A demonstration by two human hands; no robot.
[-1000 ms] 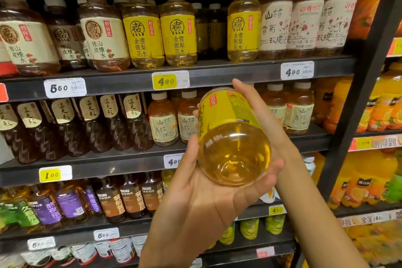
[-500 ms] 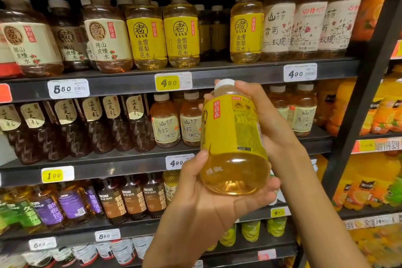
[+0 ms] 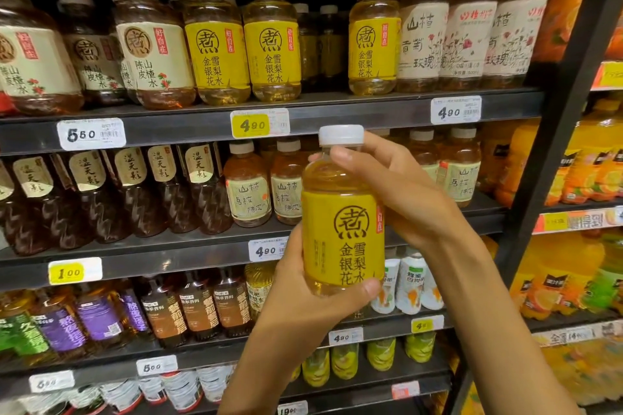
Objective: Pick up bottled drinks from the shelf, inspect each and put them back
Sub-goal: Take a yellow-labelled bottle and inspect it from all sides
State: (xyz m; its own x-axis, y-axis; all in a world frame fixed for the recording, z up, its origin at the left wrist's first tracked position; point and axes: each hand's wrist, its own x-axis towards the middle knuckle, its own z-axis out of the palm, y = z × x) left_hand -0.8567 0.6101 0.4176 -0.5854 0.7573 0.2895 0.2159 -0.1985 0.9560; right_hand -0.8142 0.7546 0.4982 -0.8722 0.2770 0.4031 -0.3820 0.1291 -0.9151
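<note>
Both hands [image 3: 397, 192] grip upright yellow bottle [image 3: 342, 239].

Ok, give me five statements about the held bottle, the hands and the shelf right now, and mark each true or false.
1. The yellow-label bottle is held upright with its white cap on top. True.
2. Only one hand touches the bottle. False: the left hand grips its lower part and the right hand holds it near the neck.
3. The cap has been taken off. False: it sits on the bottle.
4. The top shelf shows a gap between yellow-label bottles, with other bottles further back. True.
5. The price tag on the top shelf edge above the held bottle reads 1.00. False: it reads 4.90.
</note>
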